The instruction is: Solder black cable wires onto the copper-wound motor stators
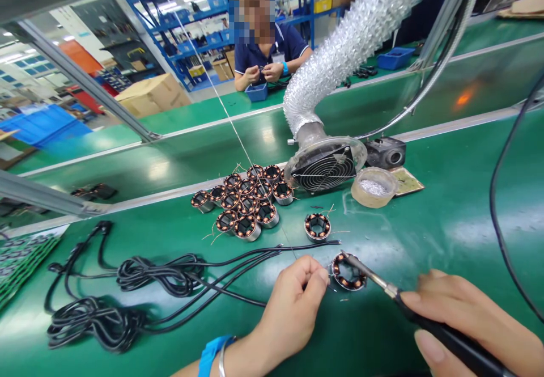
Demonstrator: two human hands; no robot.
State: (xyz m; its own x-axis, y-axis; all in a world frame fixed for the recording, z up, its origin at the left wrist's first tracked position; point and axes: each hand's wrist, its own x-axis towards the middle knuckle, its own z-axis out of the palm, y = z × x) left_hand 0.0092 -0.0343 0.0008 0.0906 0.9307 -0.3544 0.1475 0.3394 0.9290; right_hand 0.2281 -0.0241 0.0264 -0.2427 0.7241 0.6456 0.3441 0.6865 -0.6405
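Here, both hands work low over a green bench (pixel 450 207). Left hand (pixel 293 303): thumb and forefinger pressed together, pinching fine wire (pixel 332 287) that pokes out past the tips; its exact kind is too small to tell. Other left fingers curl under, mostly hidden. A blue band (pixel 210 355) circles that wrist.

Right hand (pixel 471 314), partly cut off by the frame edge: fingers closed around the black handle of a soldering iron (pixel 378 280). Its metal tip reaches the upper rim of a copper-wound ring (pixel 339 270), which lies just beyond the left fingertips, between the two hands; whether tip and rim touch, cannot tell.

Farther from the left fingertips, a second wound ring (pixel 318 237) stands alone. Past it and leftward, a cluster of similar rings (pixel 246 206) sits packed close. Black cables (pixel 161 278) lie coiled left of the left fingers, some ends running toward them.

Ahead of the right fingers: a round tub (pixel 374 197) with silvery contents, near a round fan grille (pixel 327 172) under a foil hose (pixel 323 62). Well beyond both hands, a co-worker (pixel 270 51) in navy holds something small above a blue tray (pixel 256 93).
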